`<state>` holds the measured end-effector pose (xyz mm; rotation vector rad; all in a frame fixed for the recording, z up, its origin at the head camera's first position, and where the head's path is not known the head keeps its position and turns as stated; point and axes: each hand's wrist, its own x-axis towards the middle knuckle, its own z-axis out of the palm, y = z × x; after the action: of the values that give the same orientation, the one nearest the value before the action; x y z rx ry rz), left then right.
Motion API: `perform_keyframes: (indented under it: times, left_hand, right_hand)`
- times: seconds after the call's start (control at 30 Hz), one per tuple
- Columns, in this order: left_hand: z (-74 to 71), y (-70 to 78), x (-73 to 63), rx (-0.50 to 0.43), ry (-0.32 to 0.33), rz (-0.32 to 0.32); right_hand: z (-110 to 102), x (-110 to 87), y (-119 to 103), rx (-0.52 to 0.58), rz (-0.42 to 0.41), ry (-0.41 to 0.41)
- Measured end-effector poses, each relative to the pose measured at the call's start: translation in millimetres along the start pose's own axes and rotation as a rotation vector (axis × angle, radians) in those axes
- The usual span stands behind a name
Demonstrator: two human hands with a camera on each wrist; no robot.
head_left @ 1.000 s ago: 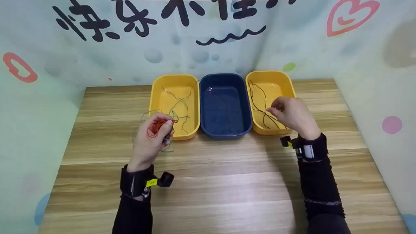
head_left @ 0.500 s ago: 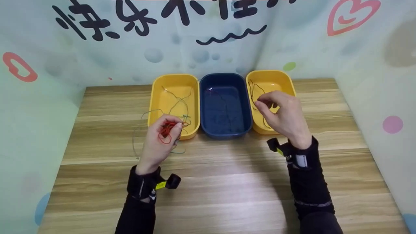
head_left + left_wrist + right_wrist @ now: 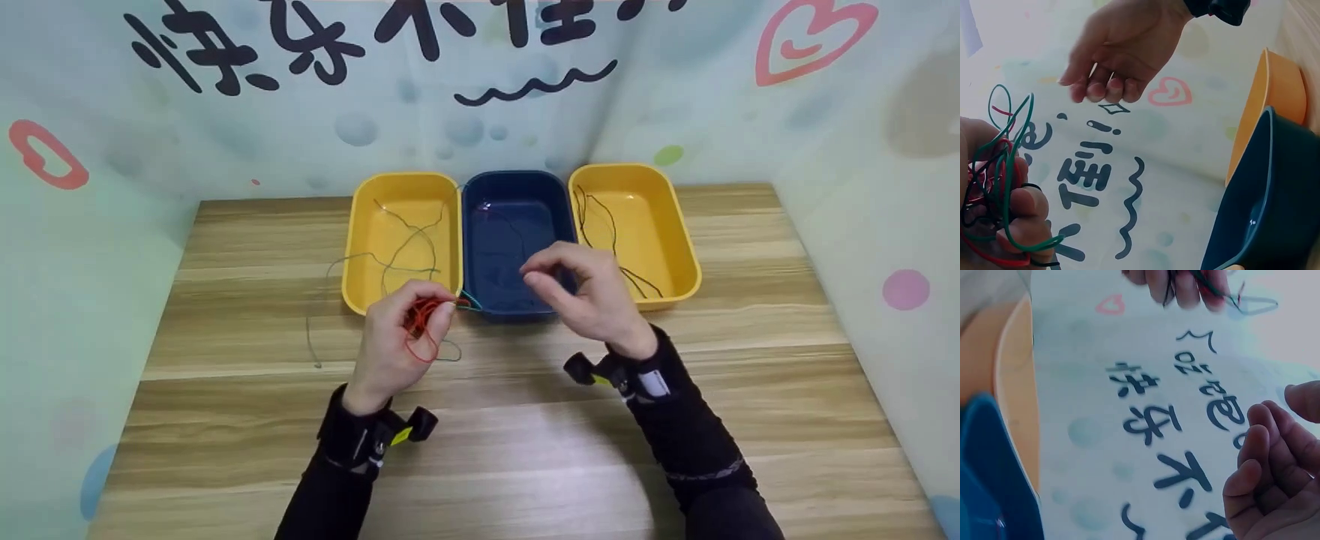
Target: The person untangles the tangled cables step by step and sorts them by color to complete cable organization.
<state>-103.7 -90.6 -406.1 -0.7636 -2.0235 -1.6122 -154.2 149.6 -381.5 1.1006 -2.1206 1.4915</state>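
Observation:
My left hand [image 3: 390, 360] grips a loose bundle of thin cords [image 3: 421, 322], in front of the gap between the left yellow bin [image 3: 363, 236] and the blue bin [image 3: 487, 244]. The left wrist view shows red, green and black cords [image 3: 1008, 169] looping out of the curled fingers. My right hand [image 3: 592, 300] is over the blue bin's right side, with its fingers bent and the thumb apart. Nothing shows between its fingers [image 3: 1255, 439] in the right wrist view. The right yellow bin [image 3: 664, 232] holds several black cords [image 3: 615, 232].
Green cords [image 3: 409, 240] lie crossed in the left bin, and one trails over its left edge onto the wooden table [image 3: 510, 442]. A thin dark cord [image 3: 519, 229] lies in the blue bin. A printed backdrop [image 3: 465, 142] stands behind the bins.
My right hand has moved left from the right yellow bin to over the blue bin. The left hand has shifted right and nearer to me with the cord bundle.

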Motion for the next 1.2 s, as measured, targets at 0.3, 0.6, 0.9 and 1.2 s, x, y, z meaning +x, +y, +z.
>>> perform_keyframes:
  times: [0.3, 0.6, 0.9, 1.2]
  left_hand:
    - [9.9, -3.9, -1.3, 0.121, -0.073, 0.073]
    - [16.5, -6.7, -2.8, 0.187, -0.111, 0.132]
    - [16.4, -7.9, -3.4, 0.223, -0.146, 0.121]
    - [15.1, -10.0, -3.6, 0.224, -0.13, 0.1]
  right_hand:
    - [19.4, -5.1, -2.8, 0.267, 0.147, -0.174]
    - [24.6, -7.1, -0.6, 0.32, 0.24, -0.321]
    - [25.4, -7.9, -1.4, 0.321, 0.306, -0.392]
    - [20.7, -7.4, -3.1, 0.267, 0.279, -0.363]
